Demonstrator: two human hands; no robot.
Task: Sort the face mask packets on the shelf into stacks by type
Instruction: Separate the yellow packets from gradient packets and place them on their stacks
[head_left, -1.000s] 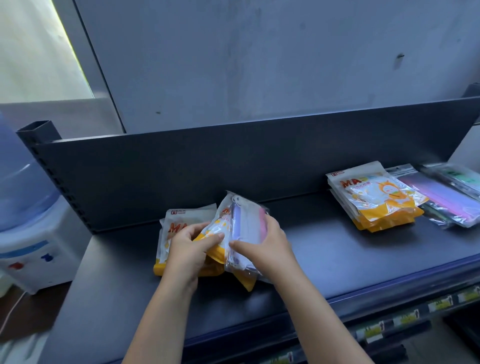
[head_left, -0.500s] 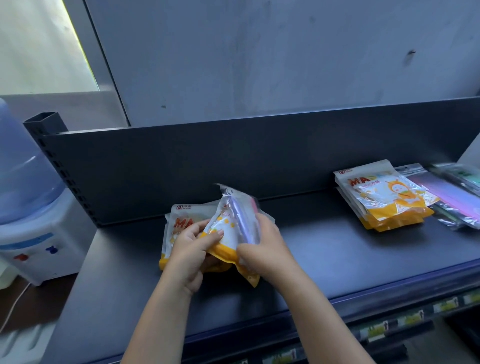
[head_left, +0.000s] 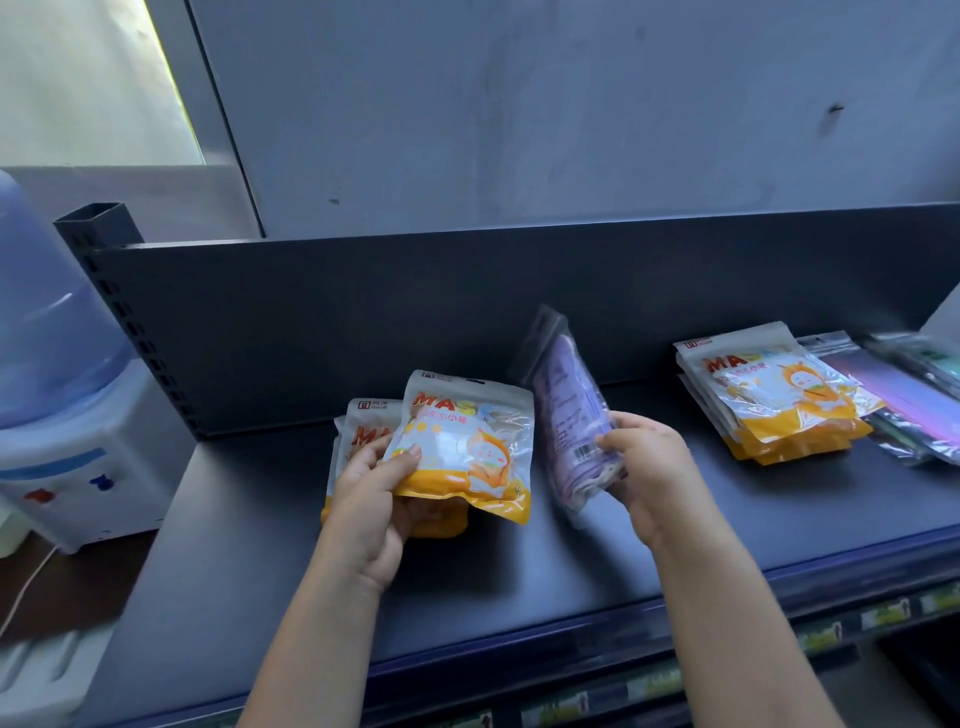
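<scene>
the left hand has its grip pinched on an orange-and-white mask packet, with the thumb across the printed front near its lower left corner and the other fingers hidden behind it. this packet is lifted off the shelf, its front turned up toward the camera and a little tilted. the right hand has its grip pinched on a purple mask packet, with fingertips curled over its near edge beside the barcode. this clear bag stands almost on edge, its top pointing to the far side. the two held packets are apart, and a narrow strip of dark shelf shows between them.

under and behind the left hand a small pile of orange packets lies flat, close to the back panel. the lifted packet and the hand cover most of it. well to the right, a neat stack of orange packets lies flat against the far side. just beside it on the right, with edges overlapping, are clear packets with purple masks. a green packet sits at the picture's right edge, too blurred to read.

left of the shelf, past the perforated upright post, stands a white water dispenser carrying a blue bottle. along the shelf's near front edge runs a strip of price labels, also blurred. both forearms reach in across that near edge.
</scene>
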